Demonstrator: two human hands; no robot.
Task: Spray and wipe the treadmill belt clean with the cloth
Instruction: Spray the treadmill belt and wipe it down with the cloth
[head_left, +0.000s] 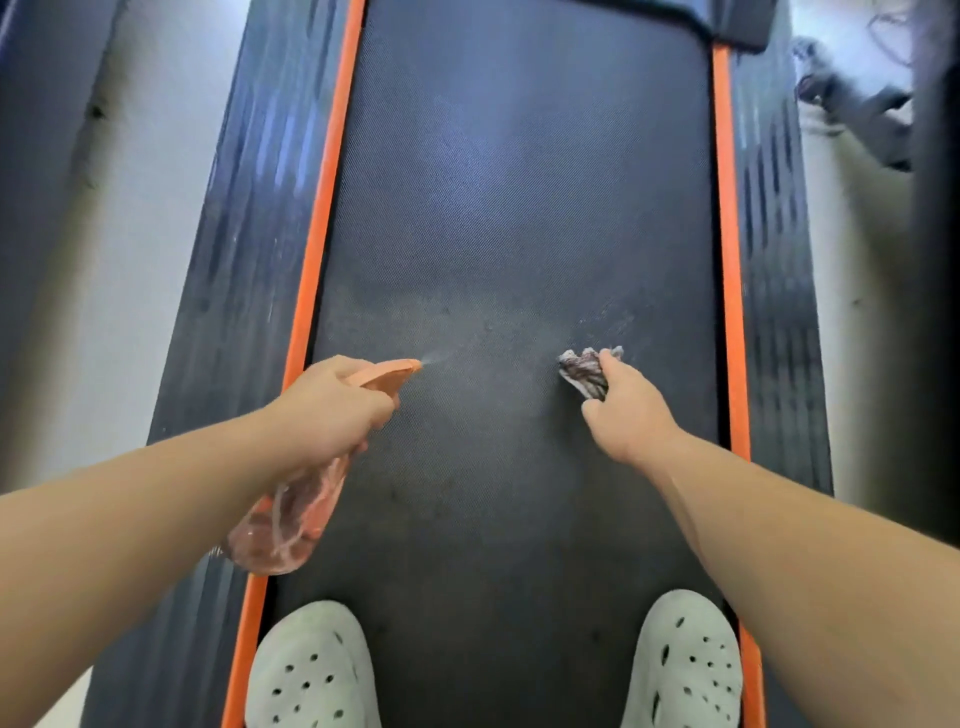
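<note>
**Asker:** Why are you angling the bottle like that?

**Me:** I'm gripping the orange spray bottle (291, 514) in my left hand (332, 402), with my fingers curled round its neck and trigger. I'm pointing the nozzle (404, 368) inward from the left edge of the treadmill belt (519, 208). That way the mist is landing on the middle of the belt, not on the orange edge strip (322, 208). A thin puff is leaving the tip right now.

**Asker:** And the cloth?

**Me:** I'm pinching the bunched cloth (584, 371) in the fingertips of my right hand (628, 410), towards the right edge of the belt and level with the nozzle. I'm holding it apart from the spray so it isn't soaking up the mist before the belt is getting wet. I can't tell whether it's touching the belt or hovering just over it.

**Asker:** Why are you standing on the belt?

**Me:** My 2 pale clogs (311, 670) are resting at the near end, 1 by each edge, so both arms are reaching the same band across the belt.

**Asker:** How far along are you?

**Me:** I'm judging it early to midway. A pale smeared patch (615, 318) is showing just beyond the cloth, and dull marks are dotting the centre. Next I'm expecting to sweep the cloth leftward through the wet spot.
</note>
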